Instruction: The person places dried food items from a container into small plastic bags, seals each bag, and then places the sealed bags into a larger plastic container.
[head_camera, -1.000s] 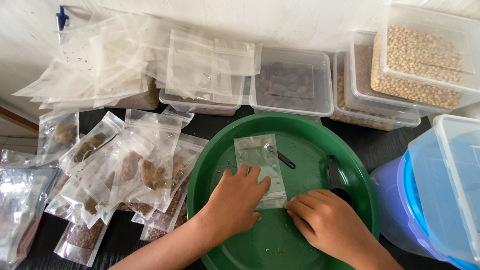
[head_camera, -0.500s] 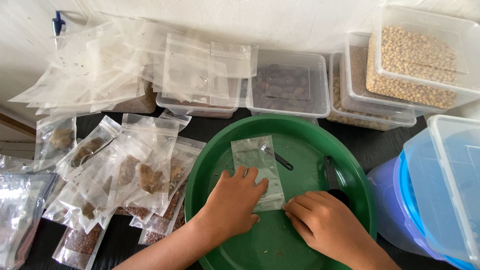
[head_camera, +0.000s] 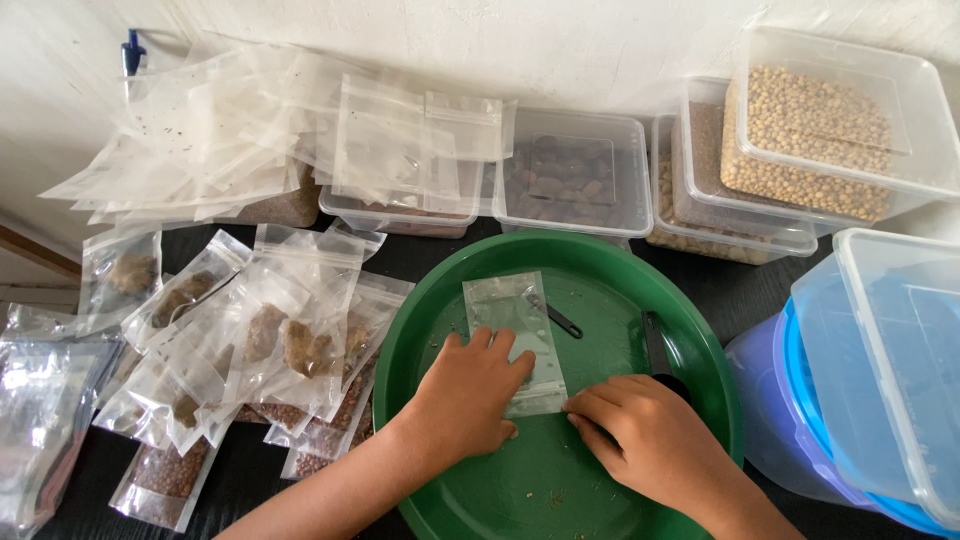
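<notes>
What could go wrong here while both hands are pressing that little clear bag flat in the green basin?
The small clear bag lies on the sloped wall of the green basin, so it may slide when the left hand or right hand lifts. A thin dark tool lies right beside it and could get knocked. The filled bags stacked by the rim could slip.

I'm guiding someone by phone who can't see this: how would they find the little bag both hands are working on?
Start at the big round green basin in the middle of the dark table. Inside it one small clear zip bag lies flat, the left hand pressing its lower left, the right hand at its bottom edge. Unlike the filled bags heaped to the left, it lies alone and looks nearly empty.
</notes>
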